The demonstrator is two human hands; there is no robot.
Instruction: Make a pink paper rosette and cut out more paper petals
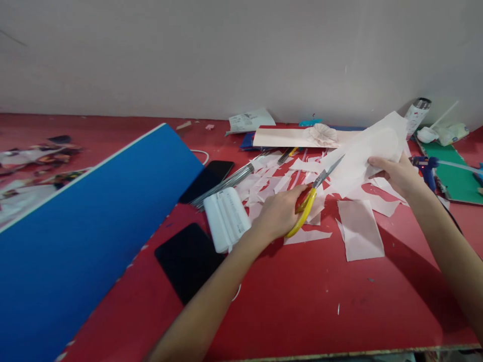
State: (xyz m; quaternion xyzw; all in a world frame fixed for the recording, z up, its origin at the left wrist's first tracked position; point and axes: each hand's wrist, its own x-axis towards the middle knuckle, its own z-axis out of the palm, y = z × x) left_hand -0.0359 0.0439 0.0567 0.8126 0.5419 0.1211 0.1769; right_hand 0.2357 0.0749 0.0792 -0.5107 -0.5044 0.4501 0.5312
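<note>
My left hand [279, 213] is closed round the yellow and red handles of a pair of scissors [315, 193], whose blades point up and right into a pale pink sheet of paper [368, 151]. My right hand [396, 173] pinches that sheet at its right side and holds it above the red table [302, 301]. Several pink paper offcuts [360, 229] lie under and around both hands.
A large blue board [83, 231] slants across the left. Two black phones [188, 259] [207, 181], a white ribbed pack [226, 218] and thin metal rods [226, 183] lie left of my hand. A blue glue gun [427, 168], green mat [458, 178] and can [417, 114] stand at the right.
</note>
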